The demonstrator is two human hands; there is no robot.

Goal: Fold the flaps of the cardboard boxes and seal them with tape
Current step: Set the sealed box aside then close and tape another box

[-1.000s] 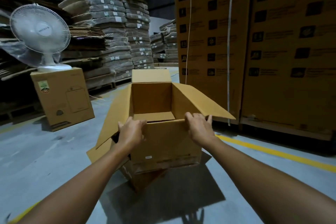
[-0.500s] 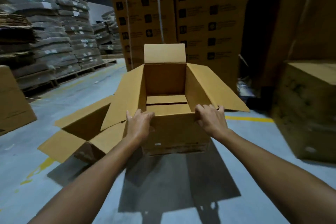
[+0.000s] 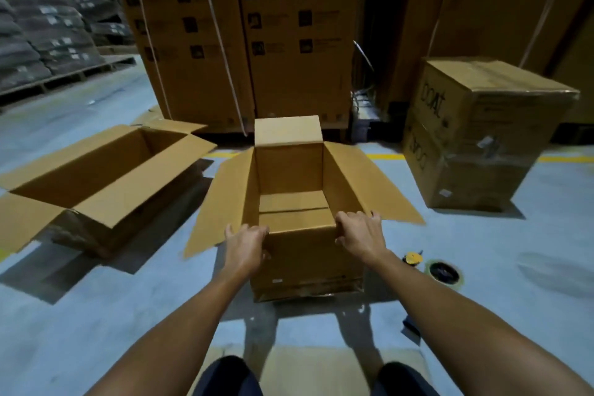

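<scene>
An open brown cardboard box (image 3: 302,260) stands upright on the grey floor in front of me, its side and far flaps spread out and its near flap folded inward. My left hand (image 3: 246,246) grips the near left corner of its rim. My right hand (image 3: 361,236) grips the near right corner, fingers curled over the edge. A roll of tape (image 3: 444,272) lies flat on the floor to the right of the box, beside a small yellow object (image 3: 413,258).
A longer open box (image 3: 106,177) lies to the left with flaps spread. Two stacked sealed cartons (image 3: 475,135) stand at the right. Tall strapped cartons (image 3: 244,35) rise behind. A flat cardboard sheet (image 3: 315,366) lies by my knees.
The view has swung right and down. The box has come down from in front of me to the floor, both hands still on its near rim. The fan has left the view.
</scene>
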